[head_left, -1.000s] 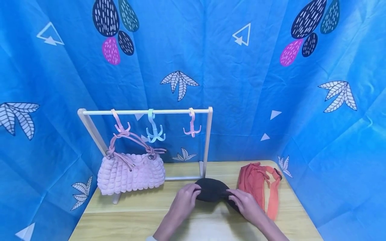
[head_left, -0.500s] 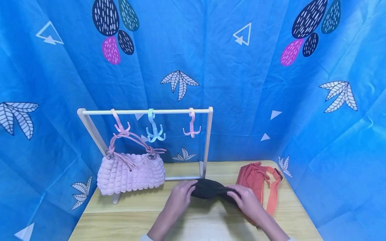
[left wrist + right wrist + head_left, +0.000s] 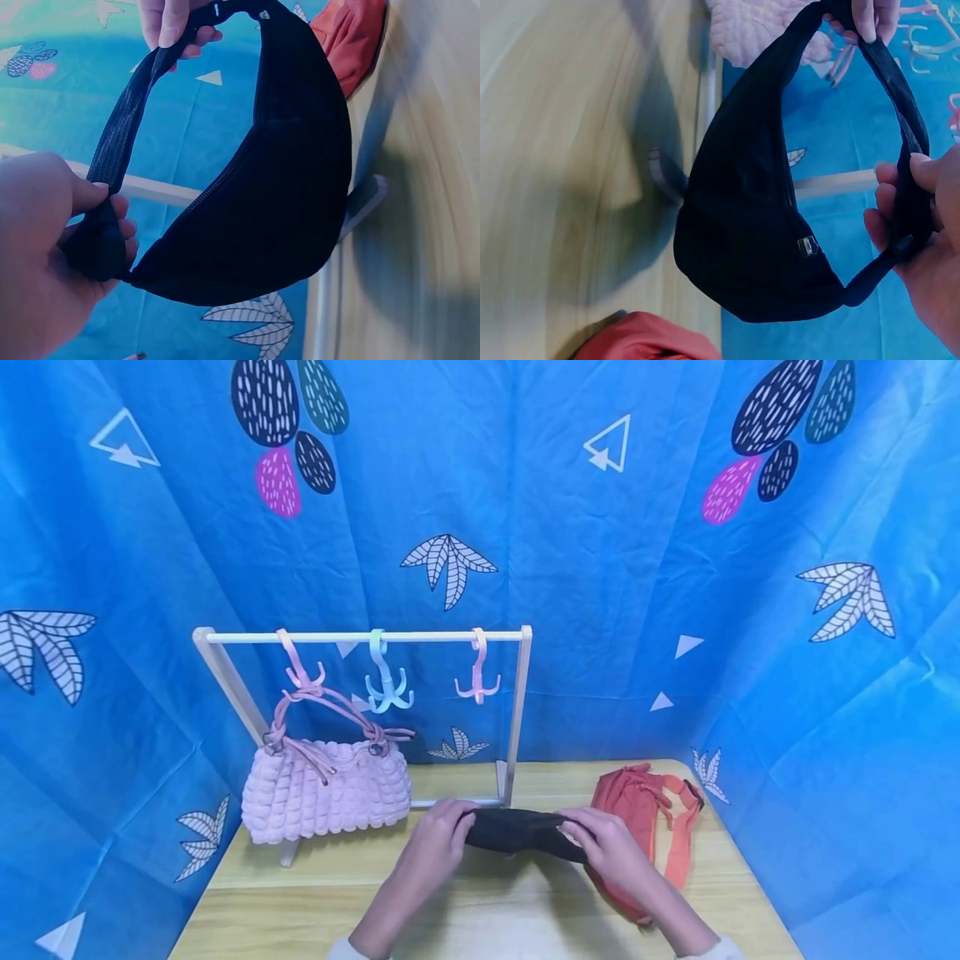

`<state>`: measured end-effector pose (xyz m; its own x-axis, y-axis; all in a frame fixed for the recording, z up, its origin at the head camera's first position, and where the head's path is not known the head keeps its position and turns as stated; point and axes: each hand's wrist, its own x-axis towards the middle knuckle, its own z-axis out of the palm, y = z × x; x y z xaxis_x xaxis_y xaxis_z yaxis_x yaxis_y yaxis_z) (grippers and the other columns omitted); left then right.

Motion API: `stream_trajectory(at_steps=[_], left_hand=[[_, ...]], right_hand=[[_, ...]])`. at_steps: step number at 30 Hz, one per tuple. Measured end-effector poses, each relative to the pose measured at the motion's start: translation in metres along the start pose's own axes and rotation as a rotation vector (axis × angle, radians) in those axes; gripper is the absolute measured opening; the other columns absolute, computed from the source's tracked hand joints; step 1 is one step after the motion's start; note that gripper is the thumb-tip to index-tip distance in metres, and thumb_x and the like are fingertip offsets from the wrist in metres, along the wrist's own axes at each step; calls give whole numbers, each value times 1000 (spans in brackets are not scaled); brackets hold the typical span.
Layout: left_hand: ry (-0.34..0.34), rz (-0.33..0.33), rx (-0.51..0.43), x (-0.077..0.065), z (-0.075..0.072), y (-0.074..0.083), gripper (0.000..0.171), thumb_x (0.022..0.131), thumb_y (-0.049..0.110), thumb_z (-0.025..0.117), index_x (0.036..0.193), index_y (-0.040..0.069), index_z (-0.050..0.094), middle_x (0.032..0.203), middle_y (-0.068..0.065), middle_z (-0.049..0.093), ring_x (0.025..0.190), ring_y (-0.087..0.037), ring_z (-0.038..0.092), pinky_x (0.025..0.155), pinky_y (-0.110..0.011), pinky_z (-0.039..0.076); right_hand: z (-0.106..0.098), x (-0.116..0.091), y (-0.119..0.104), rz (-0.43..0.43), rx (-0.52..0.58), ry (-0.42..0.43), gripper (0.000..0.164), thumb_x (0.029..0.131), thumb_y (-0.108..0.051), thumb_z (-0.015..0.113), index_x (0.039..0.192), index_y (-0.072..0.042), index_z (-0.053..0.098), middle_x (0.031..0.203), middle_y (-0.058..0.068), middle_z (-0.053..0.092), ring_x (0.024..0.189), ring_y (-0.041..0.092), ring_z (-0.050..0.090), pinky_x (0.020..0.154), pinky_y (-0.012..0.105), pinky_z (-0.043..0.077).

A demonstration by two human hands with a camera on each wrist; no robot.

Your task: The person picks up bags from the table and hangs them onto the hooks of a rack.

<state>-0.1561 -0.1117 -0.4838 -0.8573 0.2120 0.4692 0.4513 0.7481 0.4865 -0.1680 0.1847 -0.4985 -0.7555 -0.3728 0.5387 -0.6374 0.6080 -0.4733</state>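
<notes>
A black, crescent-shaped fabric bag (image 3: pixel 262 165) hangs above the pale wood-grain tabletop (image 3: pixel 315 902), long axis running left to right, rounded belly down, toothed zipper (image 3: pixel 212 186) up towards its ribbed webbing strap (image 3: pixel 121 139). The left hand (image 3: pixel 437 842) and the right hand (image 3: pixel 606 843) each have thumb and fingers clamped on that strap. To the left hangs a puffy, bubble-textured pink bag (image 3: pixel 326 793); near the right hand lies a crumpled red-orange cloth bag (image 3: pixel 628 802)
</notes>
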Motion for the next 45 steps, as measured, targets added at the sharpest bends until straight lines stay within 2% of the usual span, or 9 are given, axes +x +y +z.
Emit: stream_trajectory(at_steps=[10,15,20,32,37,40,45], left_hand=[[28,10,-28,3,-17,-6,12,96,12,73,108,11,76,106,-4,78,103,-20,74,91,-37,63],[40,16,-40,5,-26,-9,11,97,13,73,107,11,77,104,-3,78,101,-18,74,90,-35,63],[53,17,-48,6,-34,-15,11,96,14,74,106,11,77,103,-4,78,100,-20,74,90,-38,63],[92,23,-46,6,-55,-25,14,92,12,78,105,9,77,100,-5,79,97,-21,76,86,-38,64],[115,27,-48,6,-67,-29,14,90,11,80,104,9,77,98,-3,79,94,-19,76,83,-38,64],[123,32,-47,6,-73,-32,15,89,11,81,104,10,77,98,-3,79,94,-19,75,84,-39,63],[135,35,-45,6,-81,-35,15,89,11,81,104,9,77,99,-4,79,96,-21,75,85,-41,63]], right_hand=[[0,16,-6,-102,20,63,22,87,-2,78,108,-9,80,100,-2,76,87,10,71,79,13,56],[1,23,-12,-90,26,65,22,87,-3,79,108,-10,80,96,-2,78,83,8,71,74,19,60],[3,30,-18,-50,32,58,21,89,-6,79,109,-11,80,97,-2,79,86,11,73,76,26,63],[10,46,-31,-33,84,88,17,87,-9,82,103,-13,82,91,-5,77,80,2,66,69,18,56],[15,54,-38,-31,89,119,19,86,-9,83,105,-12,82,93,-3,78,84,8,71,73,19,59],[19,59,-41,-53,86,152,18,86,-8,83,104,-11,82,93,-1,79,86,12,73,76,17,59],[24,68,-43,-109,106,202,19,84,-3,83,102,-7,82,93,4,80,83,15,75,74,14,58]])
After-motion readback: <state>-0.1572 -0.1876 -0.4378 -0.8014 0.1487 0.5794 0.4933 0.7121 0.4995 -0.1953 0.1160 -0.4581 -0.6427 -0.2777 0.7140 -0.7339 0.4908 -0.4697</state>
